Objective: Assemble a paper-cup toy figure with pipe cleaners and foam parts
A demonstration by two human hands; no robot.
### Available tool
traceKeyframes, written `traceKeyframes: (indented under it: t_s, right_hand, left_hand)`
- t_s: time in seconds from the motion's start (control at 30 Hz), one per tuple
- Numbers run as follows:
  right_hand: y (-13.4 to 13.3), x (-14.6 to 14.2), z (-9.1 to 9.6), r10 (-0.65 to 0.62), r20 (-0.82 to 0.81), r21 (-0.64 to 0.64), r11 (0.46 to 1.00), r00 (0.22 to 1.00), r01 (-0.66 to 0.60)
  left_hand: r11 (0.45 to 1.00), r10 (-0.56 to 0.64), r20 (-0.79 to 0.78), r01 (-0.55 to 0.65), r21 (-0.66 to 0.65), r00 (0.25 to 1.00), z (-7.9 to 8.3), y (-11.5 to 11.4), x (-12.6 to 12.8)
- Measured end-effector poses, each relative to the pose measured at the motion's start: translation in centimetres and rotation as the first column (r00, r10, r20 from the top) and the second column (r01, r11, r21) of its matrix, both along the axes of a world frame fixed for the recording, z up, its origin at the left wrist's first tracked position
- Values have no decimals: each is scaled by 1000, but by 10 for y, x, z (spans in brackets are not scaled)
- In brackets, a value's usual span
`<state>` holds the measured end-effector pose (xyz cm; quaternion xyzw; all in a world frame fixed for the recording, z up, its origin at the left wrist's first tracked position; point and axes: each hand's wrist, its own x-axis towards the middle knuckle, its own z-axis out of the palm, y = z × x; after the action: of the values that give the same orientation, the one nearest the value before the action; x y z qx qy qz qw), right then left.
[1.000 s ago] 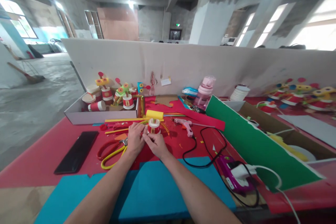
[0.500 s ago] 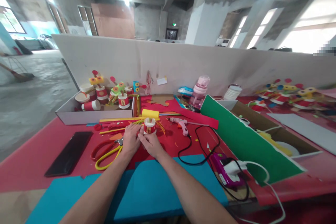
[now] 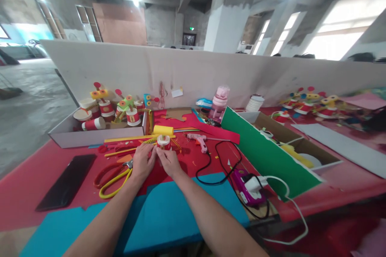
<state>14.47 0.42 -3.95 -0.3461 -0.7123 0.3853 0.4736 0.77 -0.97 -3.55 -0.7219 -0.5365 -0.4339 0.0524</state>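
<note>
A small paper cup (image 3: 163,141) with a red band and white rim stands on the red tabletop, with yellow folded-paper springs (image 3: 175,143) at its sides. Just in front of it, my left hand (image 3: 143,161) and my right hand (image 3: 169,162) come together, fingertips almost touching. Both have bent, pinched fingers; whatever lies between them is too small or hidden to make out. Whether the right fingers touch the cup, I cannot tell. Left of my left hand lie pliers (image 3: 116,176) with red and yellow handles. A pink glue gun (image 3: 197,141) rests to the right.
A white box (image 3: 99,137) of finished cup figures stands back left, a black phone (image 3: 68,182) before it. Blue sheet (image 3: 169,213) lies under my forearms. At right are a purple power strip (image 3: 249,188), cables and a green-sided box (image 3: 268,156). A yellow roll (image 3: 163,130) sits behind the cup.
The view has turned slightly right, so everything sits further left. My fingertips have drawn closer together in front of the cup, which stays in place.
</note>
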Motion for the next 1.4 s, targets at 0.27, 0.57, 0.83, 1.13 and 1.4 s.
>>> traceKeyframes:
  t_s: [0.27, 0.57, 0.83, 1.13, 1.4]
  right_hand:
    - [7, -1, -3, -64, 58, 9, 998, 996, 64]
    - [6, 1, -1, -107, 146, 74, 993, 983, 97]
    - [6, 3, 0, -117, 134, 74, 991, 984, 108]
    - [8, 2, -5, -165, 132, 113, 982, 977, 151]
    - [15, 7, -5, -235, 4, 81, 969, 972, 234]
  left_hand:
    - [990, 132, 12, -132, 55, 991, 43, 12, 6]
    - [965, 253, 60, -256, 62, 966, 13, 21, -11]
    - [973, 230, 14, -230, 3, 973, 11, 18, -5]
    - [981, 169, -10, -170, -95, 985, 5, 16, 2]
    - [923, 272, -41, -272, -274, 962, 12, 13, 3]
